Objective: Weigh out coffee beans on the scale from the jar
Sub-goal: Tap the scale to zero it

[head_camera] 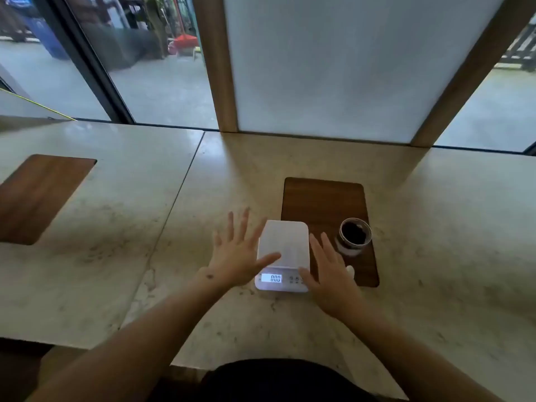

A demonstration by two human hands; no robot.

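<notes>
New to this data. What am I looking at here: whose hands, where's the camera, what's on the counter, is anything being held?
There is no robot: these are a person's two bare hands, filmed by one wide-angle camera worn on the head, looking forward and down. On the pale stone counter sits a white digital kitchen scale, its lit display showing zeros and its platform bare. To its right, on a dark wooden inlay panel, stands an open clear glass jar of dark coffee beans. The left hand is spread open beside the scale, its thumb over the platform. The right hand is also open, with its thumb by the scale's buttons. Neither hand holds anything.
</notes>
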